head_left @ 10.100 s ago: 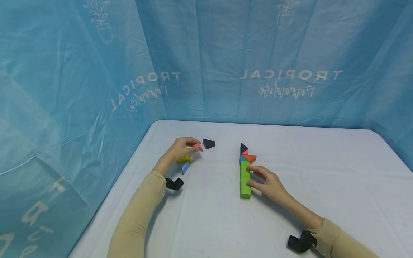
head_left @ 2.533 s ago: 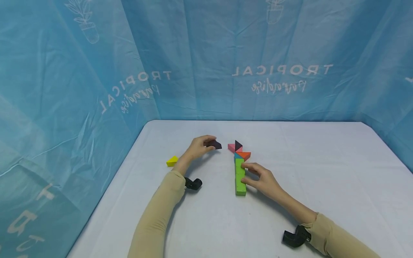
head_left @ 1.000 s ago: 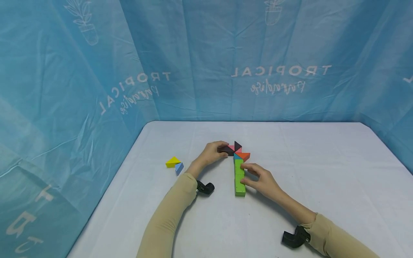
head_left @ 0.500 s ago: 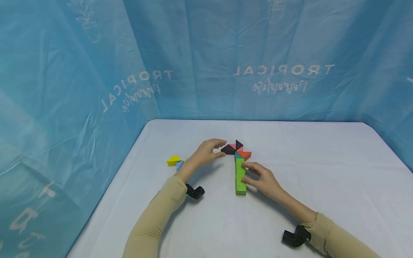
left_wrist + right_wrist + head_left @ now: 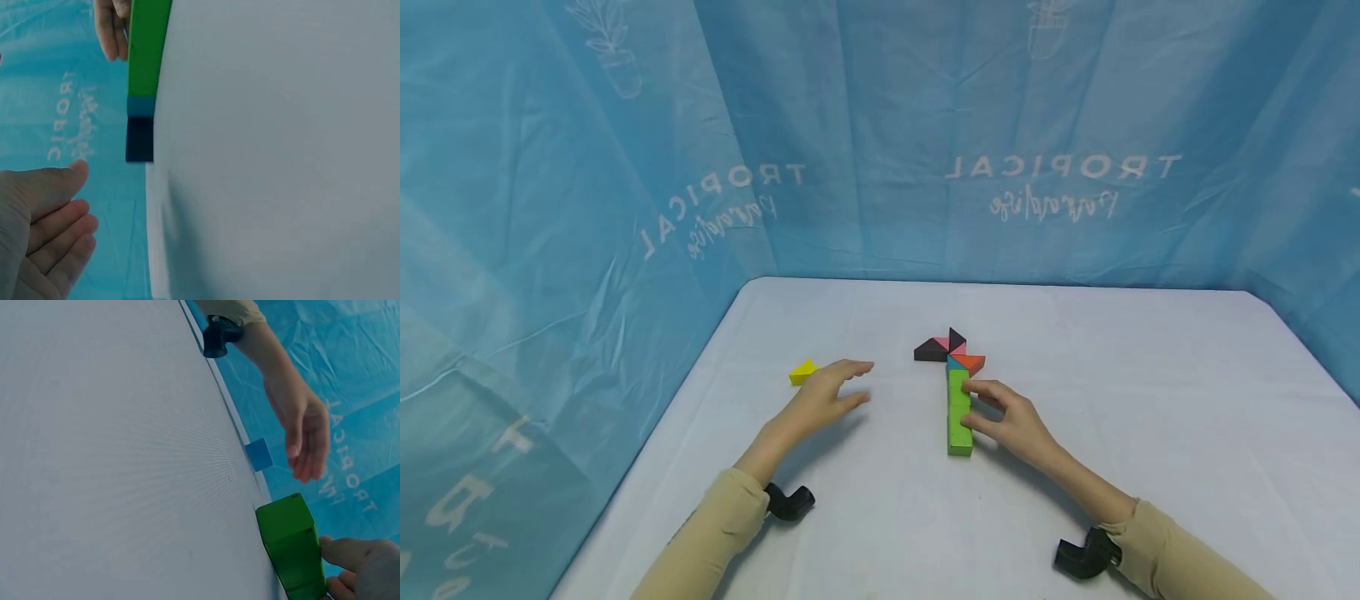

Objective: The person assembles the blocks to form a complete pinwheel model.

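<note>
My left hand (image 5: 820,396) hovers over the left of the table, thumb and fingers apart, holding nothing. Just behind it lies a yellow triangular block (image 5: 803,372); a blue block (image 5: 259,455) shows on the table in the right wrist view, but the hand hides it in the head view. The thumb and fingertips of my right hand (image 5: 1018,423) touch the right side of a row of green blocks (image 5: 958,412). At the row's far end sit a light-blue block (image 5: 955,363), an orange block (image 5: 970,363), pink blocks (image 5: 958,350) and black blocks (image 5: 931,351), fanned like a pinwheel.
The blocks stand on a white-covered table (image 5: 1112,375). Blue printed curtains (image 5: 887,125) hang behind it and along its left side. A black wrist camera (image 5: 792,503) is strapped to the left arm, another (image 5: 1086,554) to the right.
A pink block and the long black block have joined the pinwheel's left side. My left hand has let go of the black one and drawn back left; the right hand stays at the green row.
</note>
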The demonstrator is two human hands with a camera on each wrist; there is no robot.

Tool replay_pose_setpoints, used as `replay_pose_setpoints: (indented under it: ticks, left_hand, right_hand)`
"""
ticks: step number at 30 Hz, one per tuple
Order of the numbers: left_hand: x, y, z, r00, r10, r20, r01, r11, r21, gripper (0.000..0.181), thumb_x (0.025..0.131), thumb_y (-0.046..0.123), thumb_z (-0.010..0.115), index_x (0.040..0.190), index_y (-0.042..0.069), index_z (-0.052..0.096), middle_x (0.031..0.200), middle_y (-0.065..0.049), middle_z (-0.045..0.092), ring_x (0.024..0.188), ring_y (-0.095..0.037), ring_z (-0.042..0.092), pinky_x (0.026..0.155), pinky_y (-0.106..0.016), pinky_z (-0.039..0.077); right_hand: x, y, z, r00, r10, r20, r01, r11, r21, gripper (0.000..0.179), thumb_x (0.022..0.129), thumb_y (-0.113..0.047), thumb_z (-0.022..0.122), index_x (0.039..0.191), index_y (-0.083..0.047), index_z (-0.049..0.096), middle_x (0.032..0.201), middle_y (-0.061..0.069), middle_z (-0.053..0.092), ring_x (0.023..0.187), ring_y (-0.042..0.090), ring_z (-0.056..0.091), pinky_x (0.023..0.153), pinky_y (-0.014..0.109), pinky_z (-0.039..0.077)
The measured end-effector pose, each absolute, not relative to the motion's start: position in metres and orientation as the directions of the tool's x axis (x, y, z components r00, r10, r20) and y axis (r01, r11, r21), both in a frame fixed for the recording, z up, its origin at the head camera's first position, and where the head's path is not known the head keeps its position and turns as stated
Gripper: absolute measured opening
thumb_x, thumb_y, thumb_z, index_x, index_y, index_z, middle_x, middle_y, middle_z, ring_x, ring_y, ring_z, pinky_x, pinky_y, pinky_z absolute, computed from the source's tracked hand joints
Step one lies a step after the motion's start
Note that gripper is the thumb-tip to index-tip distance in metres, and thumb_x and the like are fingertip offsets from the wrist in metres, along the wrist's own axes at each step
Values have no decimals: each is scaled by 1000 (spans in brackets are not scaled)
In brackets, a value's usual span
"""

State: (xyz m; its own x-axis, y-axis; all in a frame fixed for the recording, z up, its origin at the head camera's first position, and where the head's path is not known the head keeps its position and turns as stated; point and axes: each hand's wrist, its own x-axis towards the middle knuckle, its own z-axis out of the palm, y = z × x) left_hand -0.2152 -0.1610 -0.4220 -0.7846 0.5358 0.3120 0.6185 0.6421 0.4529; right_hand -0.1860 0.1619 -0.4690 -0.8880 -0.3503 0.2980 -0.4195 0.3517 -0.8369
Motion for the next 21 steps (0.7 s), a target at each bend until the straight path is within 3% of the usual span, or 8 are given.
replay_pose_setpoints:
  ticks: [5, 14, 21]
  left_hand:
    - [-204, -193, -430, -836, 414, 359, 546, 684, 484, 51, 84, 15, 73, 130, 2, 54, 127, -11, 57, 118, -27, 52, 95, -42, 45]
    - [-194, -222, -446, -845, 325, 426, 519, 691, 502, 49, 78, 7, 77, 123, -2, 58, 117, -17, 60, 102, -31, 60, 86, -45, 50]
    - [-196, -227, -458, -858, 254, 446, 490, 666, 563, 42, 79, 3, 75, 118, -2, 60, 112, -14, 62, 101, -28, 61, 87, -37, 51]
  right_hand:
    - [-186, 161, -469, -891, -342, 300, -415, 343, -843, 53, 80, -20, 78, 127, -7, 57, 125, 5, 58, 120, 24, 51, 98, 33, 42]
    - [-176, 157, -453, -893, -345, 289, -406, 341, -848, 51, 81, -4, 74, 127, 4, 54, 125, 19, 56, 120, 34, 49, 99, 45, 40]
    - [-185, 162, -469, -890, -351, 292, -416, 358, -836, 53, 81, -21, 76, 128, -7, 56, 126, 6, 57, 120, 24, 50, 99, 33, 42]
